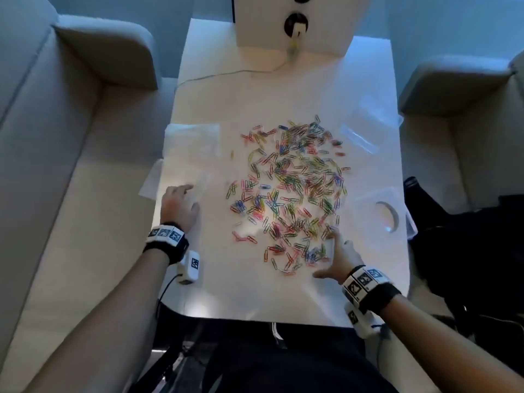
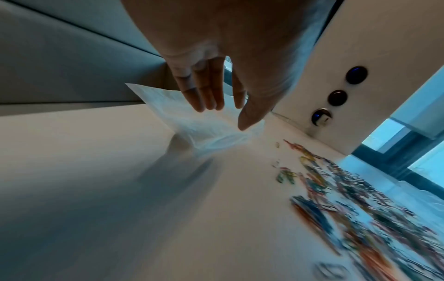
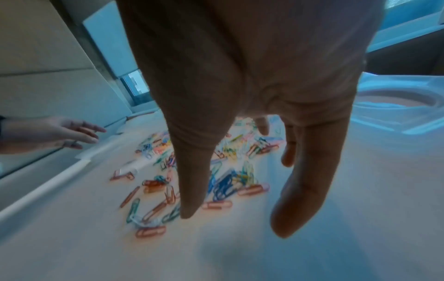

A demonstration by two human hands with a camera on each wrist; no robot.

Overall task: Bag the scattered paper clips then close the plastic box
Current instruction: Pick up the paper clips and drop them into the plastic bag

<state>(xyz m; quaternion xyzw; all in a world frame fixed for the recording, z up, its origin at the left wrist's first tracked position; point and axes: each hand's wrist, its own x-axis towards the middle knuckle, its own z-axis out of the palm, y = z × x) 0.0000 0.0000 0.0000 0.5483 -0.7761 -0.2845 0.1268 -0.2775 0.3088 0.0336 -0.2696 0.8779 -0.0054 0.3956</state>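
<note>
Many coloured paper clips (image 1: 292, 188) lie scattered over the middle of the white table (image 1: 249, 293). My left hand (image 1: 181, 199) hovers open at the table's left side. In the left wrist view its straight fingers (image 2: 209, 95) reach over a crumpled clear plastic bag (image 2: 206, 133). My right hand (image 1: 334, 251) is spread open at the near right edge of the clips (image 3: 223, 186), thumb and fingers (image 3: 298, 199) pointing down at the table and holding nothing. A clear plastic box (image 1: 380, 211) stands at the table's right edge, also in the right wrist view (image 3: 396, 106).
More clear plastic (image 1: 360, 134) lies at the table's far right. A white box with black round knobs (image 1: 292, 24) stands at the back, with a thin cable (image 1: 215, 75) trailing from it. Beige seats (image 1: 71, 165) flank the table. Dark fabric (image 1: 467, 251) lies to the right.
</note>
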